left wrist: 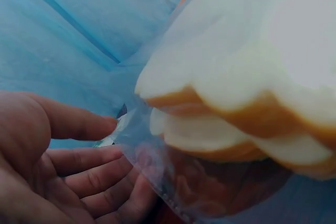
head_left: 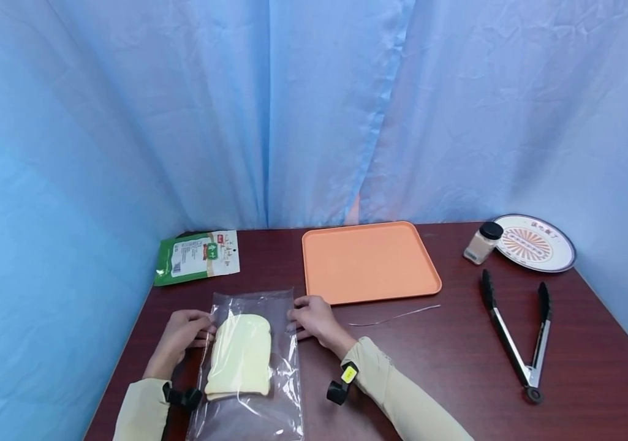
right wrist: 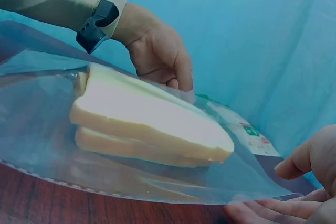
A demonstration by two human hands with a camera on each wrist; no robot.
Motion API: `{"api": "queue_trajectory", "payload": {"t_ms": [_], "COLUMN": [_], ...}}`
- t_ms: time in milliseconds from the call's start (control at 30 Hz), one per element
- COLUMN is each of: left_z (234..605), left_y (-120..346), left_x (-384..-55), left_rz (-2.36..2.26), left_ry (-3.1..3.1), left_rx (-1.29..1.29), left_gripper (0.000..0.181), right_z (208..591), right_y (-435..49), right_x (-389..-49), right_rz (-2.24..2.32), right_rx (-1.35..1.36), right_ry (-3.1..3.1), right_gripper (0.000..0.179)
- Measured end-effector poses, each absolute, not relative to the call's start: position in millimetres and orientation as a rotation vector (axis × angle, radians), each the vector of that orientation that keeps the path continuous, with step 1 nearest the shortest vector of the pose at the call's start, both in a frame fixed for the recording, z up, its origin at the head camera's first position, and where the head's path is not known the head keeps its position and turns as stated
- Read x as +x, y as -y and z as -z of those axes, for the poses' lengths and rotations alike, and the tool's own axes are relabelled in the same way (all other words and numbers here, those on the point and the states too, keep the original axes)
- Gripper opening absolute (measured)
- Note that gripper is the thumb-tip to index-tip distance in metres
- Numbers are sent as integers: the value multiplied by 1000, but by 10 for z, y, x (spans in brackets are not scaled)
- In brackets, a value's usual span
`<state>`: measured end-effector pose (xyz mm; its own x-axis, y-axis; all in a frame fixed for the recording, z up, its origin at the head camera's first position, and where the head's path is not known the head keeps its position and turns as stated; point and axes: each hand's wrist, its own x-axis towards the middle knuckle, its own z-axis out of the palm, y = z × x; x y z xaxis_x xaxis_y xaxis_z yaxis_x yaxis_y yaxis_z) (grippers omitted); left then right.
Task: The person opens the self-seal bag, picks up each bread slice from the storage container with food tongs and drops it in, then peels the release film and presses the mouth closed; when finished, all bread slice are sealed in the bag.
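Observation:
A clear plastic bag [head_left: 286,404] lies on the table with stacked slices of white bread [head_left: 239,355] inside it. My left hand [head_left: 184,334] is at the bag's left edge. In the left wrist view, a gap shows between the thumb and index finger, and the other fingers [left wrist: 102,182] lie along the film. Across the bag, my right hand [head_left: 316,321] touches the upper right edge. Its thumb [right wrist: 296,163] stands apart from the fingers in the right wrist view, with the bag's edge over the fingers. The bread's brown crusts [right wrist: 136,127] show through the film.
An orange tray [head_left: 371,260] lies behind the right hand, with a thin wire-like strip [head_left: 396,318] in front of it. A green and white pouch [head_left: 198,257] is at the back left. Tongs [head_left: 518,349], a black-lidded jar [head_left: 481,244] and a patterned plate [head_left: 559,251] are at the right.

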<state>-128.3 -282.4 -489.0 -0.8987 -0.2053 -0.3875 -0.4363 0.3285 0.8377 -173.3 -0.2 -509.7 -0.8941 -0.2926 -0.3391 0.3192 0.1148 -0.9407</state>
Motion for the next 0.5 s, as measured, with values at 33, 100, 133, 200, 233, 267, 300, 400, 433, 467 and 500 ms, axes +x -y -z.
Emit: {"api": "queue_trajectory", "payload": {"t_ms": [33,100,133,200,233,267,300,400,433,467,500], "left_z": [4894,4898,4899,4900,4902,4902,4901,4893,4889,4882,4873], "left_y": [2822,2822,2821,2817,2817,2817,2818,2818,2819,2817,2814], "left_x": [-1283,-1282,-1279,-1273,-1273,-1273,-1272,-1269,-1268,-1266,-1264], "left_rz": [-1600,-1598,-1597,-1596,-1598,-1603,-1604,-1606,-1609,-1616,-1619], "left_ry": [-2390,-2409,-2420,-2437,-2445,-2450,-2454,-2471,-2476,-2479,-2483], "left_rx": [-590,-597,-598,-608,-604,-600,-591,-578,-575,-576,-582], "left_gripper": [33,31,29,26,25,24,23,21,21,21,22], "right_z": [5107,5128,5136,5151,5155,5156,5158,5152,5147,5136,5120], "right_y": [14,32,37,44,46,45,44,39,36,32,30], "right_x": [-1737,-1744,-1743,-1749,-1749,-1750,-1751,-1752,-1749,-1746,-1742], "right_rz": [1830,1826,1825,1822,1820,1819,1816,1815,1815,1820,1823], "right_rx": [25,21,14,1,-4,-8,-13,-20,-32,-44,-56], "right_ry": [-1964,-1983,-1994,-2011,-2018,-2025,-2035,-2062,-2076,-2087,-2095], "right_gripper": [42,31,26,18,16,15,14,13,13,13,13]}}
